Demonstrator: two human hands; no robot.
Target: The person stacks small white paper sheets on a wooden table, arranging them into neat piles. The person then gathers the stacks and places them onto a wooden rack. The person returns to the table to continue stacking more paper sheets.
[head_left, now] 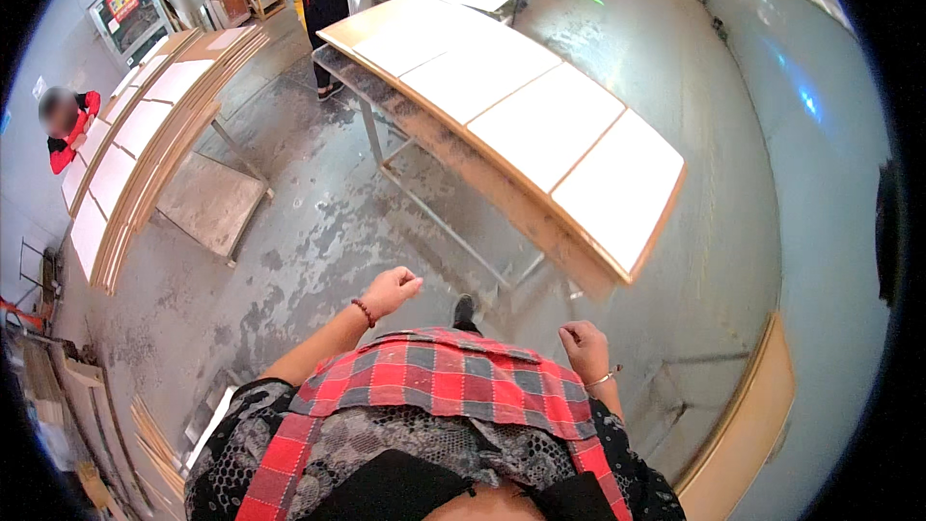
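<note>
The right hand (585,349) and, farther forward, the left hand (391,291) hang loosely clenched around nothing visible, short of a grey metal-framed table (370,132) where flat white rectangular panels (622,188) run from near right corner to far left edge.

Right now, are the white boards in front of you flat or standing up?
Flat: the white boards lie side by side, faces up, across the table.

Left hand (389,291): bare, fingers (409,284) loosely curled, forearm (323,345) angled forward and inward. Right hand (585,345): bare, fingers (570,332) loosely curled, wrist (600,378) beside the torso, forearm (611,396) foreshortened.
</note>
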